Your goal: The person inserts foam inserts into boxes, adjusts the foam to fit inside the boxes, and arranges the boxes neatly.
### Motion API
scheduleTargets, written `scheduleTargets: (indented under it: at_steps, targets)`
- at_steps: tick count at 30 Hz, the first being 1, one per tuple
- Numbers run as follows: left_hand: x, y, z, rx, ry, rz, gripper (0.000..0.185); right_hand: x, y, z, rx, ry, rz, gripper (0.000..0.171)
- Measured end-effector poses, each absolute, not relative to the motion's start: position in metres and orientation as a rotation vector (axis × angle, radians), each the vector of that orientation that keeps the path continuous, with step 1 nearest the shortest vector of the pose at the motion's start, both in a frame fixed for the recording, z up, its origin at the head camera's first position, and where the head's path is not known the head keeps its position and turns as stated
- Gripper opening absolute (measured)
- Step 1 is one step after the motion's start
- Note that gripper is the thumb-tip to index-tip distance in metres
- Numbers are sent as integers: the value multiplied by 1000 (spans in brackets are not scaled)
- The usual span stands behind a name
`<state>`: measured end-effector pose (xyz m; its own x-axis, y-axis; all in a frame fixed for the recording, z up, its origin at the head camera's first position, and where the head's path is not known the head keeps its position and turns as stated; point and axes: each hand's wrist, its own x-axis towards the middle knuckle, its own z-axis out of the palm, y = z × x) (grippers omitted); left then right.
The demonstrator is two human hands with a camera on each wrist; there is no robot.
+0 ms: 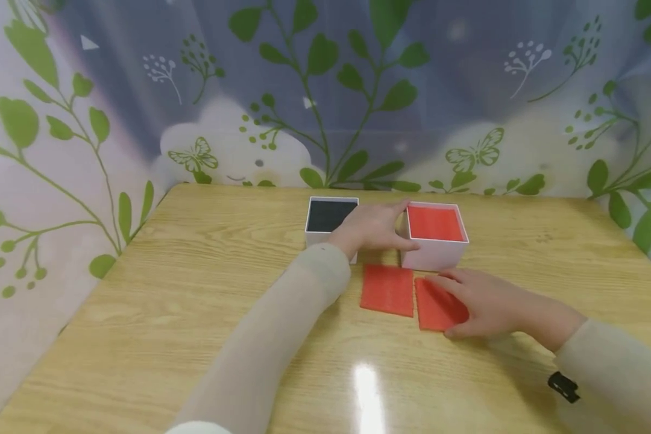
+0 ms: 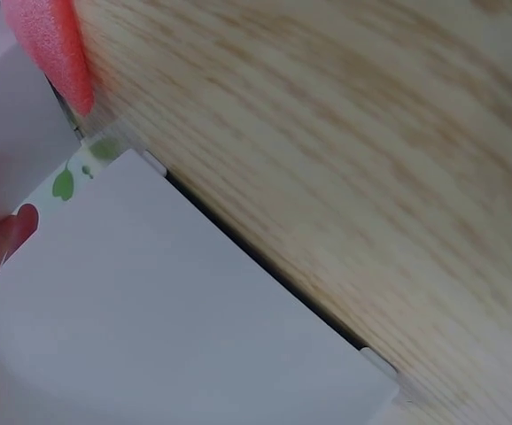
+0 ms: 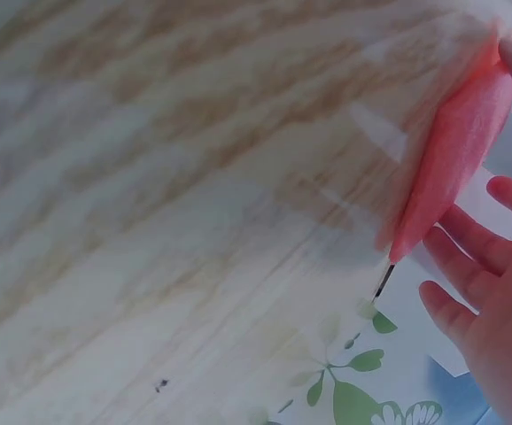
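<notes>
My left hand [image 1: 377, 226] reaches between two small square boxes and grips the left side of the right white box [image 1: 435, 254], thumb at its front face and fingers towards its back corner. Red material fills that box close to its rim. With fingers at the far edge and thumb at the near edge, my right hand [image 1: 488, 304] holds a red square sheet [image 1: 434, 304], also seen as a red slab [image 3: 455, 159] in the right wrist view. A second red sheet [image 1: 387, 289] lies flat just left of it. Palm and wrist partly hide the left white box [image 1: 316, 239].
Black material [image 1: 328, 215] fills the left box. The boxes stand on a wooden table [image 1: 195, 289] near its back edge, before a leaf-patterned curtain [image 1: 325, 120]. A small black clip-like object [image 1: 564, 387] shows beside my right sleeve.
</notes>
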<state>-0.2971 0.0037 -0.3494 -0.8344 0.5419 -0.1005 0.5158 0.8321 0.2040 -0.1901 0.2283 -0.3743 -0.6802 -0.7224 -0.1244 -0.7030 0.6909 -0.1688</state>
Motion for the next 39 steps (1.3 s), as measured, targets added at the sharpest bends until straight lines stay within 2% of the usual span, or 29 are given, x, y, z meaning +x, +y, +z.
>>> scheduleTargets:
  at_steps: [39]
  targets:
    - [-296, 3, -348, 824, 2858, 269, 100, -189, 225, -364, -1205, 2780, -119, 82]
